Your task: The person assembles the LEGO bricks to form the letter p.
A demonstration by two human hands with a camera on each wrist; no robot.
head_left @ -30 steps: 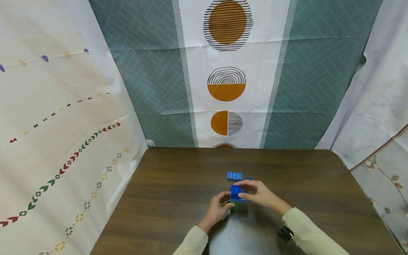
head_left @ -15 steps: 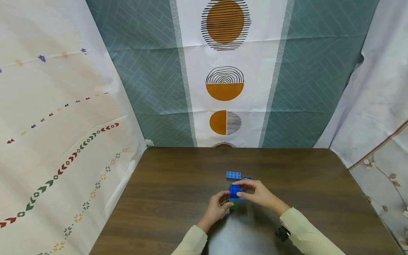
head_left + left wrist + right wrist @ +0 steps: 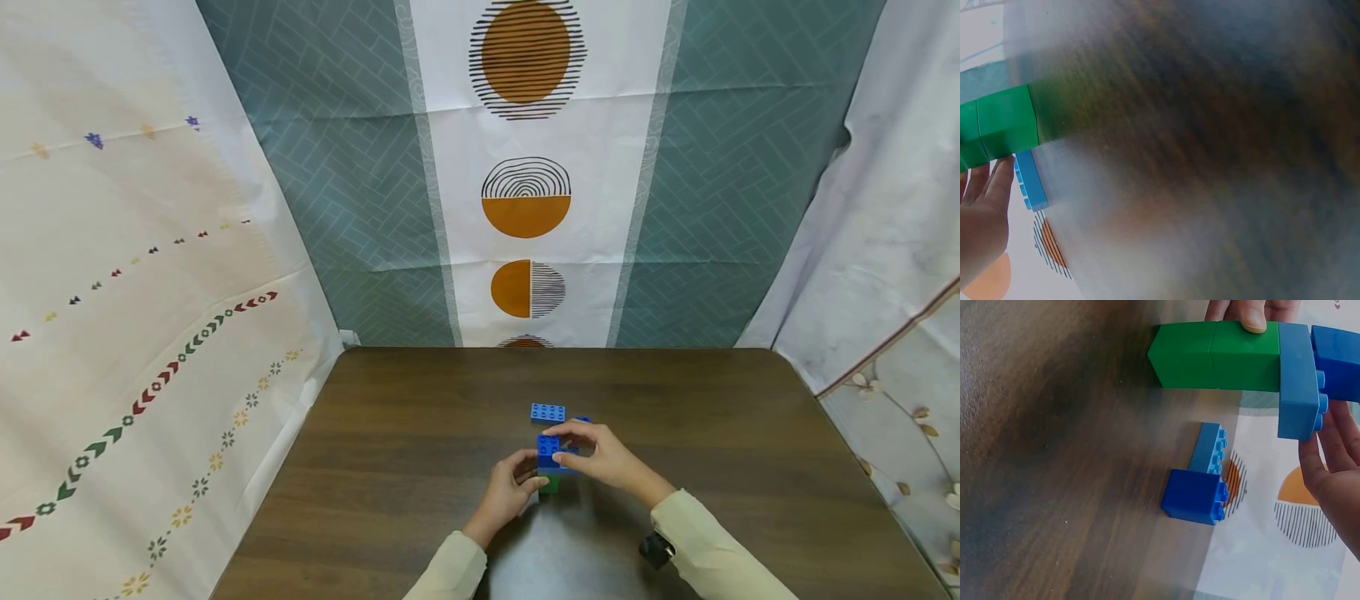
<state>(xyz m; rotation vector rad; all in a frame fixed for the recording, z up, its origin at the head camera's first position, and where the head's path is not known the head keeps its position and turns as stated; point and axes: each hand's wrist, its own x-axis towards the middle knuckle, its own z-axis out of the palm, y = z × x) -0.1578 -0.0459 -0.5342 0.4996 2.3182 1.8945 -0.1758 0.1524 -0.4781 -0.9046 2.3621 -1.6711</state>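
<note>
Between both hands stands an upright tower of building bricks. Two green bricks (image 3: 1244, 356) form its lower part, and a long light blue brick (image 3: 1297, 394) lies across them. A dark blue brick (image 3: 548, 446) is at one end on the long brick's studs; I cannot tell whether it is fully seated. My left hand (image 3: 504, 493) grips the green part from the left, its thumb on the upper green brick. My right hand (image 3: 609, 457) pinches the dark blue brick from the right. Some fingers are hidden behind the tower.
Behind the tower, a loose light blue brick (image 3: 547, 413) lies on the brown table (image 3: 405, 433). Near it is another dark blue brick (image 3: 1191, 495), partly hidden by the right hand in the head view. Printed curtains hang around the table's back and sides.
The head view shifts slightly, so everything sits a little further left in it. Both hands keep their holds on the bricks, with hardly any visible motion.
</note>
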